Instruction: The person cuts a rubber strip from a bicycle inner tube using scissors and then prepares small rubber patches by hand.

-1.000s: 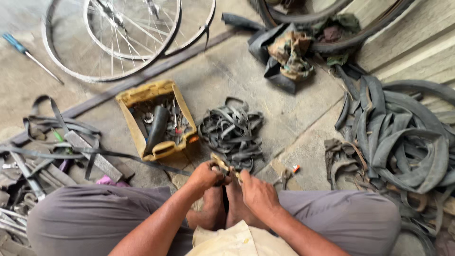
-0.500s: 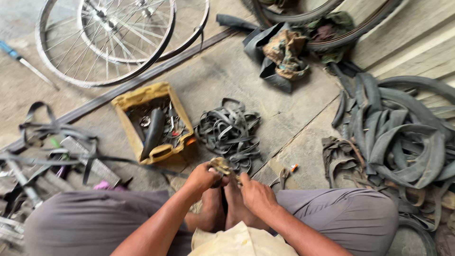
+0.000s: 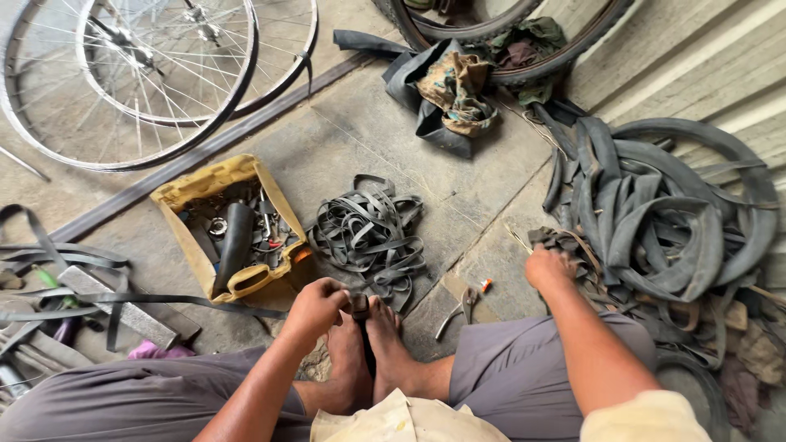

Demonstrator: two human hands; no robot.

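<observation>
The concrete floor carries everything, with its barest stretch in the middle, between the wheels and the rubber heaps. Two spoked bicycle wheels overlap at the upper left, cut off by the top edge. At the right a large heap of black inner tubes spreads to the right edge. At the top, a tyre leans with rags bundled below it. One yellow plastic tray of small metal parts sits left of centre, and just beside it a smaller pile of cut rubber strips. Loose straps and a flat metal bar crowd the lower left edge.

The person sits with two bare feet together. The left hand has its grip closed on a narrow black rubber strip that runs down between the feet. The right hand rests well apart on the near edge of the tube heap, fingers curled; I cannot tell whether its grip holds anything. One pair of pliers lies between the hands.
</observation>
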